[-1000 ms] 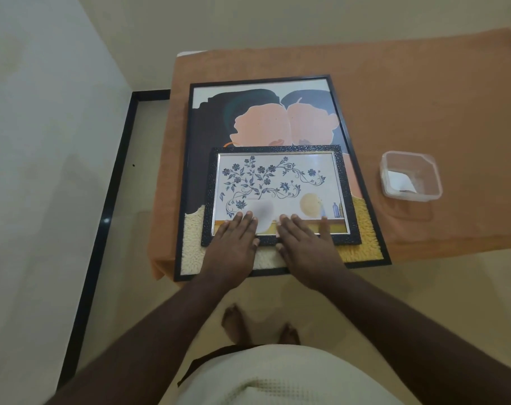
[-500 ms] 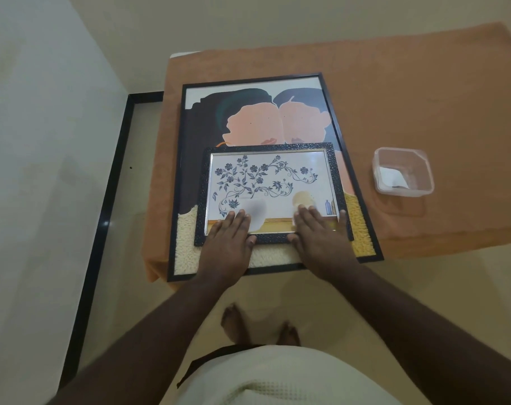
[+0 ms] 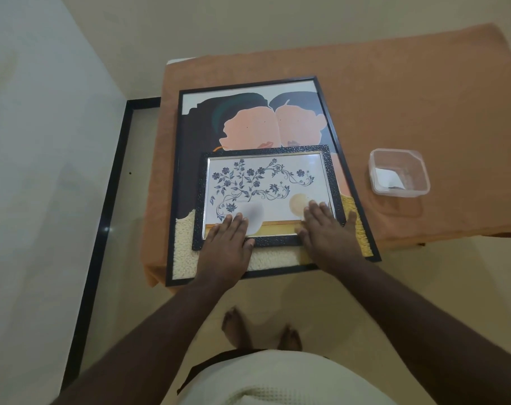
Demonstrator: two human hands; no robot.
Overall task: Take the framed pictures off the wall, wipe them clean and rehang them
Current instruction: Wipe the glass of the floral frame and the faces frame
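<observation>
- Head view: small floral picture (image 3: 266,182) in a black textured frame lies flat on the large portrait picture (image 3: 248,121), covering its lower middle.
- Both lie on the orange-covered table (image 3: 394,92), whose far right corner is cut off.
- Left hand (image 3: 225,249) and right hand (image 3: 328,232) rest flat, fingers straight, on the small picture's near edge, hiding it there.
- Clear plastic container (image 3: 399,172) stands well apart to the right; its contents are unclear.

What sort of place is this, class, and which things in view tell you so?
Probably a room in a home: a table under an orange cloth beside a plain wall, framed pictures laid on it, bare feet on the floor.
</observation>
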